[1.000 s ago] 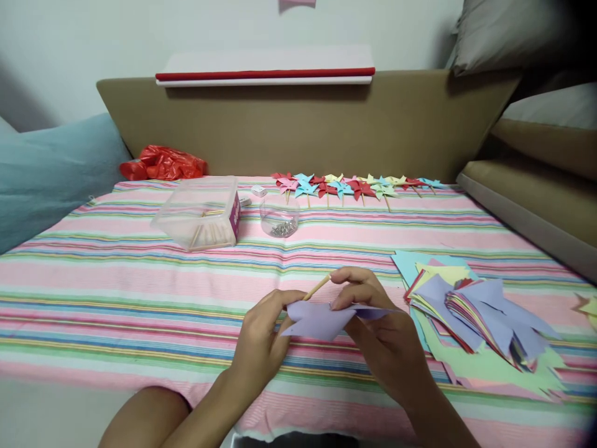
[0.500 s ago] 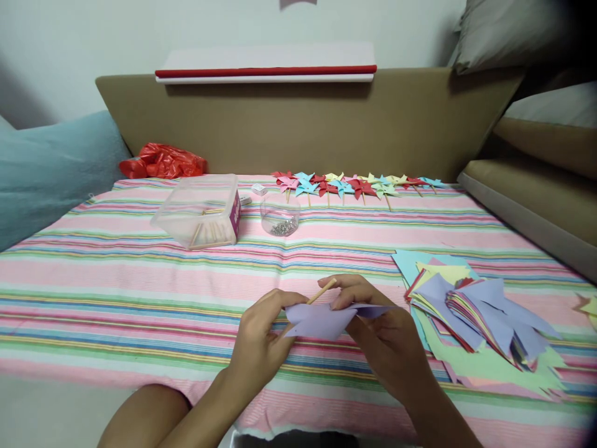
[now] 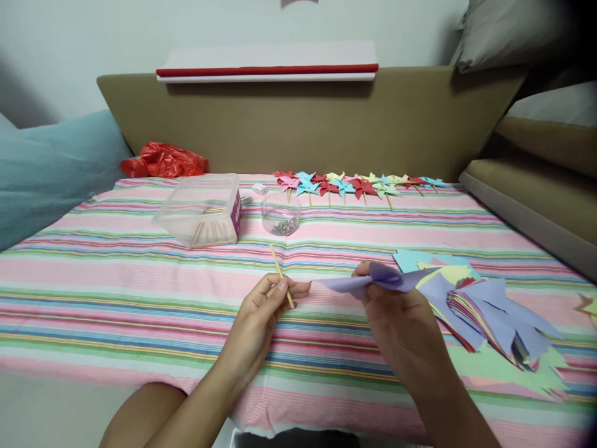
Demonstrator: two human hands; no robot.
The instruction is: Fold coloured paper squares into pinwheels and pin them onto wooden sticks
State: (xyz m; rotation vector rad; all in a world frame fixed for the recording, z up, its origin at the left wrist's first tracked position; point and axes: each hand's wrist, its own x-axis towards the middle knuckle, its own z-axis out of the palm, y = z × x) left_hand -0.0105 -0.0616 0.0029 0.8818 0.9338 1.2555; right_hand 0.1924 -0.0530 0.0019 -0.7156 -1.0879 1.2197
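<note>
My left hand (image 3: 261, 317) pinches a thin wooden stick (image 3: 280, 269) between thumb and fingers, its far end slanting up and to the left. To the right, my right hand (image 3: 396, 317) is closed on a purple paper pinwheel (image 3: 389, 277) whose blades are partly curled. Stick and pinwheel are apart. Beyond my hands stand a clear round container (image 3: 281, 214) with small metal pins and a translucent plastic box (image 3: 198, 208) holding several wooden sticks. A stack of cut coloured paper (image 3: 494, 317) lies beside my right hand, which covers its left edge.
Several finished pinwheels (image 3: 349, 186) on sticks lie in a row at the back of the striped cloth (image 3: 140, 298). A red plastic bag (image 3: 165, 160) rests at the back left. Cushions (image 3: 536, 193) border the right side.
My hands have moved apart. The stick has come away from the purple pinwheel and stays in my left hand, while my right hand has carried the pinwheel up and to the right.
</note>
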